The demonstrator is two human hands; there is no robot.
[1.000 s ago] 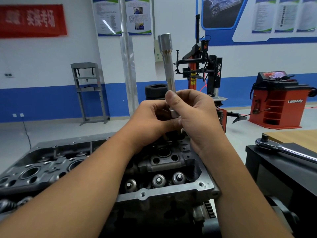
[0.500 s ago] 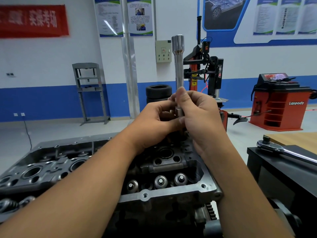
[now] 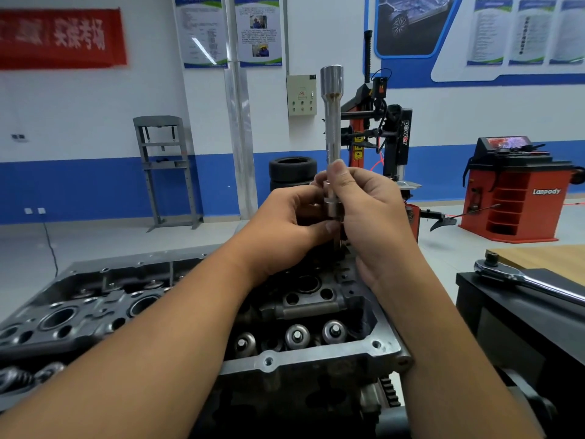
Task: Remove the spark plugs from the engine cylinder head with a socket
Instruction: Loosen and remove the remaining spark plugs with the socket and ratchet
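A long silver socket extension (image 3: 331,122) stands upright above the dark grey cylinder head (image 3: 304,312), its wide end on top. My right hand (image 3: 370,217) pinches the shaft near its lower end. My left hand (image 3: 285,226) grips the silver socket (image 3: 332,209) at the bottom of the shaft from the left. The lowest tip is hidden between my fingers. Both hands hover over the far end of the head, above a round plug well (image 3: 308,283).
A ratchet wrench (image 3: 519,278) lies on the black bench (image 3: 519,315) at the right, beside a wooden tabletop (image 3: 544,256). Behind stand stacked tyres (image 3: 292,172), a tyre changer (image 3: 392,137), a red wheel balancer (image 3: 512,191) and a grey press frame (image 3: 164,169).
The extension has swung from tilted left to upright and shifted a little right. The socket at its lower end now shows between my fingers.
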